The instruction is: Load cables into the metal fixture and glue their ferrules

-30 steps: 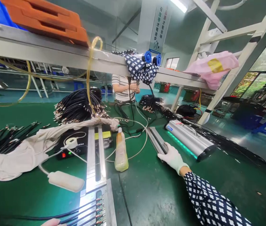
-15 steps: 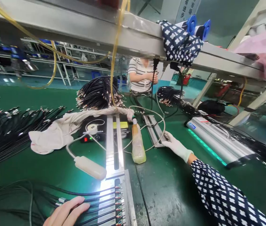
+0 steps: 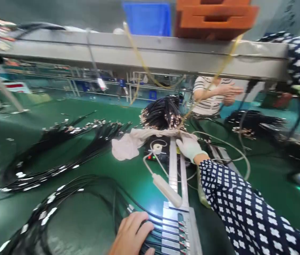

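My bare left hand (image 3: 134, 232) lies over a row of black cables (image 3: 156, 232), its fingers stretched across them rather than wrapped round. The stripped cable ends sit side by side in a lit metal fixture (image 3: 194, 230). My right hand (image 3: 189, 147), in a white glove, is at the far end of the metal rails (image 3: 173, 163), against a whitish cloth (image 3: 126, 147). Its thumb stands apart from the fingers, whose tips blend into the cloth. A bottle (image 3: 202, 193) with yellowish contents is partly hidden behind my right forearm. Left of the rails lies a white corded handpiece (image 3: 167, 189).
A black control box (image 3: 150, 152) with red and green lights sits under the cloth. Cable bundles (image 3: 162, 113) lie at the back and left (image 3: 86, 148). A grey beam (image 3: 86, 49) crosses above, carrying blue (image 3: 147, 17) and orange (image 3: 216, 17) bins. Another person (image 3: 208, 95) stands opposite.
The view has swung left. My right hand has left the slotted metal fixture on the right and moved left to the cloth over the rails. My left hand stays on the cables.
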`<state>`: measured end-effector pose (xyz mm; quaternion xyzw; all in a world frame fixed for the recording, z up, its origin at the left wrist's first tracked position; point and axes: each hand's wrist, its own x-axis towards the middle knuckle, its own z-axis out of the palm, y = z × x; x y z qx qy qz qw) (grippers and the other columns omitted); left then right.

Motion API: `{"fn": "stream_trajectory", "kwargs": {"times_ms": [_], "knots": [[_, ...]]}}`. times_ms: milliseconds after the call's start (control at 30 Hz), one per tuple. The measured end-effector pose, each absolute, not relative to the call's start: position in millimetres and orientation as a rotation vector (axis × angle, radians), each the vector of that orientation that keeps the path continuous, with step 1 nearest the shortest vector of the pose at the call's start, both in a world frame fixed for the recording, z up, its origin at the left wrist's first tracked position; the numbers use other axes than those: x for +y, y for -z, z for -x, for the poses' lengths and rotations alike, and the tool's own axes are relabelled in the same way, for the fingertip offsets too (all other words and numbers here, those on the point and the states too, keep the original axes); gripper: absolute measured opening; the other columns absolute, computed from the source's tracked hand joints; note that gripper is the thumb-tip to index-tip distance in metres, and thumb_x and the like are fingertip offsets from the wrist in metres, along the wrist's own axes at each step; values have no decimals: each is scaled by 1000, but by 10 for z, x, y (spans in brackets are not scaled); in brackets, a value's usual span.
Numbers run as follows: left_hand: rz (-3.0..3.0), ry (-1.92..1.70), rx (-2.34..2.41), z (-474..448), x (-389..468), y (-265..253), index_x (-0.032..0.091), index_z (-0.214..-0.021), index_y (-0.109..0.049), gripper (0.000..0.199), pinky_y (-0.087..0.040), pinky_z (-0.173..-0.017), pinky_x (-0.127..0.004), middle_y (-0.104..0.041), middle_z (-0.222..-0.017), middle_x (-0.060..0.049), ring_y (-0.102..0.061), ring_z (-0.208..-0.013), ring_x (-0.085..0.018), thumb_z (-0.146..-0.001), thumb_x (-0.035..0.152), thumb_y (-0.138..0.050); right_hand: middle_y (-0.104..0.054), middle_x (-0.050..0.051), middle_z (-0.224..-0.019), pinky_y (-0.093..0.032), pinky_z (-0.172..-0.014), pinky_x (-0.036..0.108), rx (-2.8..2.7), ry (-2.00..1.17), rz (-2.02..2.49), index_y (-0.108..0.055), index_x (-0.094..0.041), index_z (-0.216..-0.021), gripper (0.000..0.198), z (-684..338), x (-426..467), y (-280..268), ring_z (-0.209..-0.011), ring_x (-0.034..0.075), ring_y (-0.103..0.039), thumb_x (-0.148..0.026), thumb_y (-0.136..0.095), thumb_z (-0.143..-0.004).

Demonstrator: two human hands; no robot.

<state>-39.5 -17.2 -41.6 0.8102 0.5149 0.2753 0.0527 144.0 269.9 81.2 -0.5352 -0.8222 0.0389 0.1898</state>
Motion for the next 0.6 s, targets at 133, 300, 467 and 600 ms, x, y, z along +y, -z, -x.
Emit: {"fn": "stream_trajectory", "kwargs": {"times_ms": [133, 300, 467, 600], "knots": [[-2458, -758, 1586, 443, -101, 550, 25, -107, -56, 32, -50, -82, -34, -63, -110, -7, -57, -100, -24, -82, 45, -56, -58, 9, -124, -49, -95, 46, -2470, -149, 1511, -60, -18, -117, 26, -1315, 2917, -1045, -109, 23, -59, -34, -56, -96], [-2425, -742, 1549, 408, -127, 345, 24, -108, -53, 32, -48, -86, -35, -60, -112, -8, -55, -101, -23, -79, 34, -58, -70, 1, -96, -49, -95, 44, -2653, -121, 1378, -70, -16, -105, 25, -1526, 2686, -1993, -100, 24, -66, -32, -53, -95], [-2295, -753, 1551, 355, -243, 15, 22, -112, -49, 26, -43, -96, -40, -57, -117, -8, -51, -109, -22, -86, 20, -50, -70, -5, -80, -54, -80, 41, -2713, -137, 1339, -75, -28, -94, 29, -1934, 1519, -2785, -77, 21, -70, -50, -65, -77], [-2222, -736, 1536, 342, -274, -22, 22, -111, -50, 22, -39, -101, -44, -57, -118, -8, -50, -113, -23, -89, 25, -48, -67, 0, -77, -48, -51, 28, -2732, 161, 885, -71, -39, -89, 29, -2192, 197, -2364, -63, 15, -62, -63, -55, -82]]}}
